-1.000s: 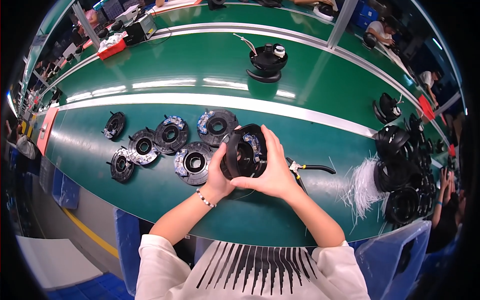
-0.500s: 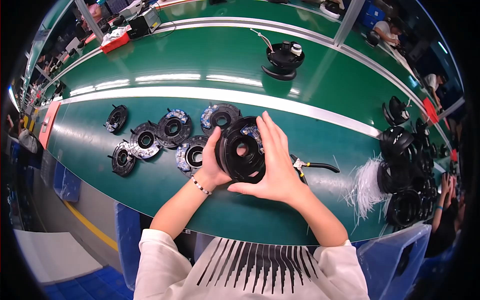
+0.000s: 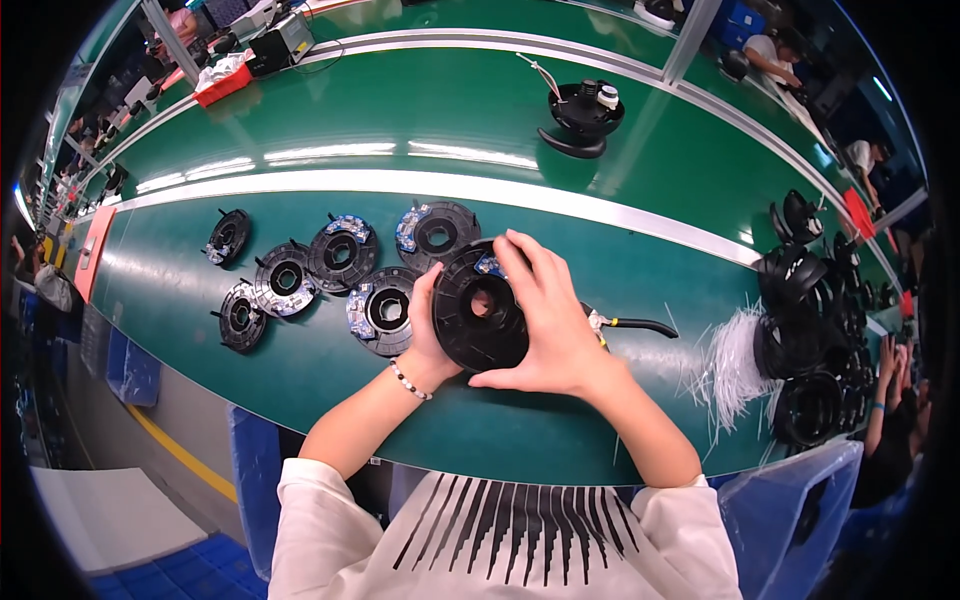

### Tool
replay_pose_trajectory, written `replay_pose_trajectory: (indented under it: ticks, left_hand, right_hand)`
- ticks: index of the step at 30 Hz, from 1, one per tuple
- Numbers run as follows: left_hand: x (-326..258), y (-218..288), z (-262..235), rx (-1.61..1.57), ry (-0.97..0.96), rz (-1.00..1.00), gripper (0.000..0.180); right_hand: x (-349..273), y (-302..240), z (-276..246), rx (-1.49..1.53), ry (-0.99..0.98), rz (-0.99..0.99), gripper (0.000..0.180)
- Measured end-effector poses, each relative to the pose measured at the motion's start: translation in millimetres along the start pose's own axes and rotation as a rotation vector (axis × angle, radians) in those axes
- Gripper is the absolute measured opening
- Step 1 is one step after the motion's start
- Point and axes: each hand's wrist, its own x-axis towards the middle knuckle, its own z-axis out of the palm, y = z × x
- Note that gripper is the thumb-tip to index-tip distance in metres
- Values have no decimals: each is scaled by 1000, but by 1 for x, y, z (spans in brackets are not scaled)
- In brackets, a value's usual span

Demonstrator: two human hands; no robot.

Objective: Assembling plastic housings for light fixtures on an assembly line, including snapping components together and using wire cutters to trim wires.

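Between our two hands we grip a black disc [image 3: 478,318] with a round hole in its middle, held tilted just above the near green table [image 3: 300,360]. Our left hand [image 3: 428,335] clasps its left rim, thumb up along the edge; our right hand [image 3: 545,325] wraps its right side, fingers [image 3: 530,262] spread over the far rim. Left of the disc lie six similar discs [image 3: 385,310]. Right of our hands lies a black-handled tool [image 3: 640,325], then white strands [image 3: 735,355] and stacked black parts [image 3: 810,340].

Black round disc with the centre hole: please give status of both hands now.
Left hand and right hand both grip black round plastic disc, raised over green table. Nothing in the way.
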Motion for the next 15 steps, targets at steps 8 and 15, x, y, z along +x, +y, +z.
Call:
replay_pose_trajectory:
  ticks: [8, 15]
  left_hand:
    - [6, 0, -8, -10, -70, -39, 76]
    - [2, -2, -4, 69, 1, 0, 82]
  right_hand:
    - [4, -9, 6, -169, 7, 123, 113]
    - [3, -8, 7, -165, -44, 221, 116]
